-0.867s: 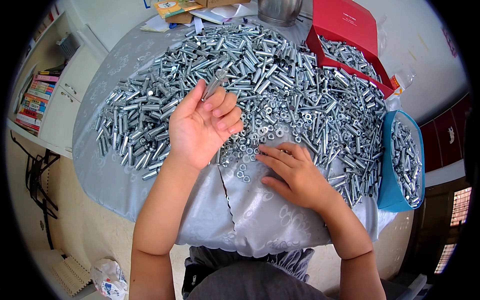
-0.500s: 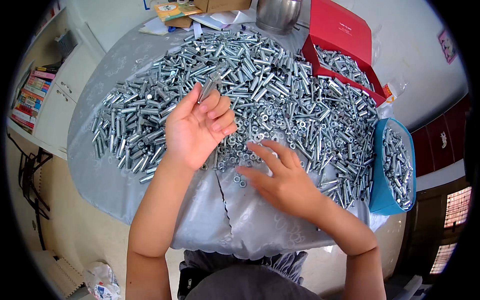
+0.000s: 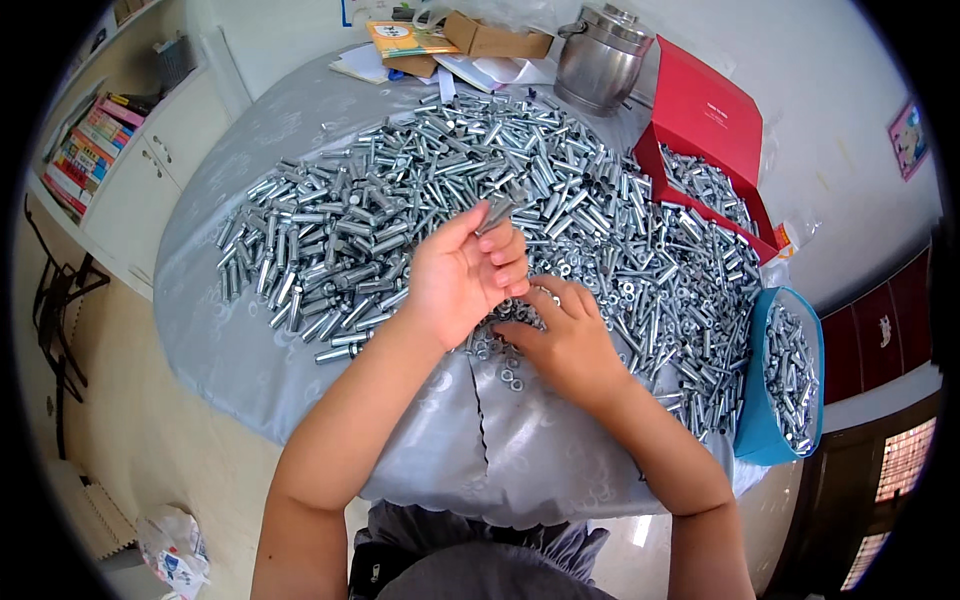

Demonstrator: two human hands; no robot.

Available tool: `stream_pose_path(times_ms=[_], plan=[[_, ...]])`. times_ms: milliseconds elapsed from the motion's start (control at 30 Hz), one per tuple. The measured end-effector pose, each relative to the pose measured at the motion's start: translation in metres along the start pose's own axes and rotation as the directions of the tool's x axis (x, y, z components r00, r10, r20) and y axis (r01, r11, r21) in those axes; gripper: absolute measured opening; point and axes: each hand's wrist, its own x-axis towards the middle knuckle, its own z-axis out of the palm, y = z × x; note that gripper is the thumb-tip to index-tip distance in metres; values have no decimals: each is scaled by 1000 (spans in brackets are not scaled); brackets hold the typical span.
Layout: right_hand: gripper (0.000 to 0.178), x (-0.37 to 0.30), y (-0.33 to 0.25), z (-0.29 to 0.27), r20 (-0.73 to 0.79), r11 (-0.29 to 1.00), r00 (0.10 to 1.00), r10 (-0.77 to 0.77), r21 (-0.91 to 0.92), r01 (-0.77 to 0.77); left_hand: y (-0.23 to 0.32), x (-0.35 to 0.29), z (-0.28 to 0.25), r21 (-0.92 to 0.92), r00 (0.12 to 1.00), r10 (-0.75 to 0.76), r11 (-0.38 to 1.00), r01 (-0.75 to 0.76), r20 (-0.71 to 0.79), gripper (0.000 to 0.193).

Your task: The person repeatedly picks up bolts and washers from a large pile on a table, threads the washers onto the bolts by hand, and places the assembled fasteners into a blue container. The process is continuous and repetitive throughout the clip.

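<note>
metal cylinder (image 3: 498,216) pinched in the left grip (image 3: 458,275), right grip (image 3: 578,350) at the nuts (image 3: 514,383)
the left is closed on it over the hardware pile (image 3: 545,165); the right is half curled, any hold hidden; bare tabletop (image 3: 425,440) runs to the near edge.

Metal cylinder (image 3: 497,214): 1, silvery, slim; I hold it tilted above the table (image 3: 235,350).
Nuts (image 3: 511,379): silvery, loose; I reach among them, toward the table's near edge.
</note>
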Motion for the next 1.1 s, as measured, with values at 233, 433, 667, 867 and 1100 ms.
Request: stream_pose_path(times_ms=[233, 433, 667, 867, 1100], plan=[[14, 4, 0, 3, 12, 996, 996, 94, 11, -94, -2, -2, 3, 57, 999, -39, 998, 40, -15, 36], [11, 2, -5, 8, -30, 974, 997, 67, -215, -72, -3, 0, 4, 114, 998, -32, 993, 38, -54, 38], [13, -1, -2, 9, -11, 967, 997, 79, -241, -79, -5, 0, 0, 130, 998, -42, 990, 49, -55, 39], [16, 1, 2, 0, -13, 982, 996, 93, -162, -94, -4, -1, -1, 130, 997, -54, 990, 60, -50, 39], [17, 2, 7, -2, 11, 985, 998, 62, -159, -60, -6, -1, 0, 155, 997, -47, 986, 56, -59, 38]])
